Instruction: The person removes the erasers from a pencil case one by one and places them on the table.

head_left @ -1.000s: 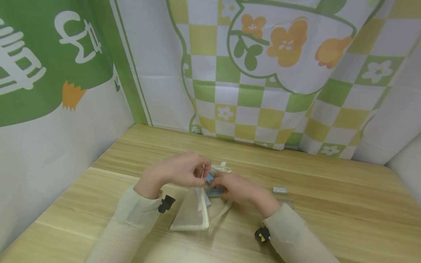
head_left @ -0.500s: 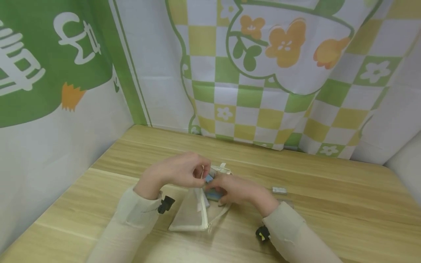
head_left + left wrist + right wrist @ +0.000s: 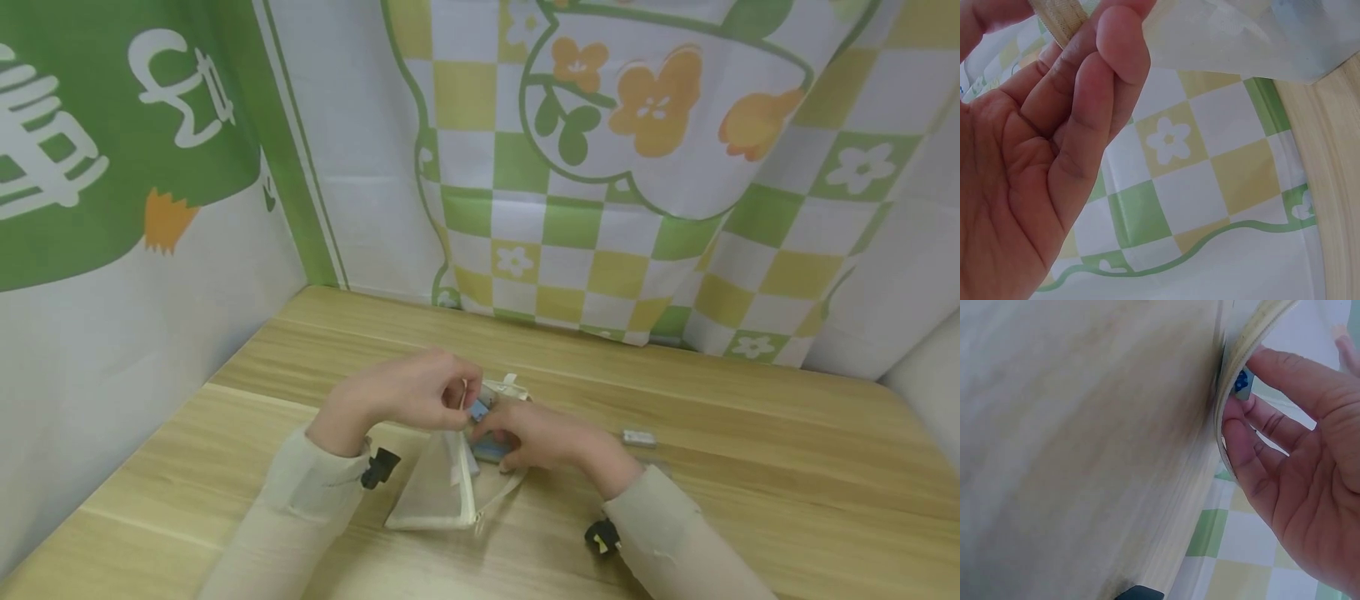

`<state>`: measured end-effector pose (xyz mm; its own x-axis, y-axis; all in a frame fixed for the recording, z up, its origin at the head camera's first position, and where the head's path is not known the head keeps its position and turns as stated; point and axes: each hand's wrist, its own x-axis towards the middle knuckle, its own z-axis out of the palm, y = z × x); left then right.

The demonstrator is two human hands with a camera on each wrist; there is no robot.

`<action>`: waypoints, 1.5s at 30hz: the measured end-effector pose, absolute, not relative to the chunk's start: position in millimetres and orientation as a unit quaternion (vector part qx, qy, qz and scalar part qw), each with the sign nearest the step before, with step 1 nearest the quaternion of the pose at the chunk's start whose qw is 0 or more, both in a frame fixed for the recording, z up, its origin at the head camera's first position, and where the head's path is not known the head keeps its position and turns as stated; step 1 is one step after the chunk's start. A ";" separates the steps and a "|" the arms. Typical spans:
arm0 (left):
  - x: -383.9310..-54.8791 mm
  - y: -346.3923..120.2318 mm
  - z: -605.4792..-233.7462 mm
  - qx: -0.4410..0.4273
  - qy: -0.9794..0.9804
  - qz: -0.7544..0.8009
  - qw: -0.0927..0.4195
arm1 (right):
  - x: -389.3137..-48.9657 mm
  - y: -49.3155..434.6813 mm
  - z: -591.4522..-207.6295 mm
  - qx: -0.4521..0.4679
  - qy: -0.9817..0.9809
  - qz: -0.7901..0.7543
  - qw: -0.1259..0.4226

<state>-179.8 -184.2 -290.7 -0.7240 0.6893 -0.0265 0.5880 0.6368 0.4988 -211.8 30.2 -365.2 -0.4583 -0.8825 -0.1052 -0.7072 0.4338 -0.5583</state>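
Observation:
A cream see-through zip pouch (image 3: 435,496) stands on the table with its mouth spread apart. My left hand (image 3: 420,387) pinches its zipper edge (image 3: 1063,19) from the left; the other left fingers are curled. At the mouth, my right hand (image 3: 540,429) reaches in from the right. Between its thumb and fingertips is a small blue piece with a dark blue pattern (image 3: 1242,381), beside the curved zipper edge in the right wrist view. Another small blue piece (image 3: 478,408) shows between the two hands. Inside the pouch, a pale item is partly hidden.
A small whitish block (image 3: 638,437) lies on the wooden table (image 3: 750,467) to the right of my right hand. Patterned cloth (image 3: 570,217) hangs along the back, and a green and white cloth (image 3: 150,275) hangs along the left side.
My right fingers have shifted slightly down and toward the pouch's mouth, away from the upper blue piece, with the thumb coming lower. My left hand and the pouch have barely moved.

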 end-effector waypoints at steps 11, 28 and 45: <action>-180.4 -183.6 -293.0 0.360 0.899 0.228 0.101 | -210.9 30.5 -364.8 -0.494 0.820 -0.223 0.187; -178.8 -183.5 -292.5 0.352 0.901 0.230 0.108 | -209.7 32.7 -362.9 -0.487 0.814 -0.252 0.192; -179.8 -183.7 -291.2 0.355 0.902 0.223 0.103 | -205.2 36.6 -353.0 -0.474 0.817 -0.268 0.190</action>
<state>-179.8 -183.7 -291.2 -0.7271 0.6860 -0.0274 0.5943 0.6488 0.4753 -205.2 36.6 -353.0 -0.4795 -0.8757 -0.0563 -0.6726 0.4080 -0.6173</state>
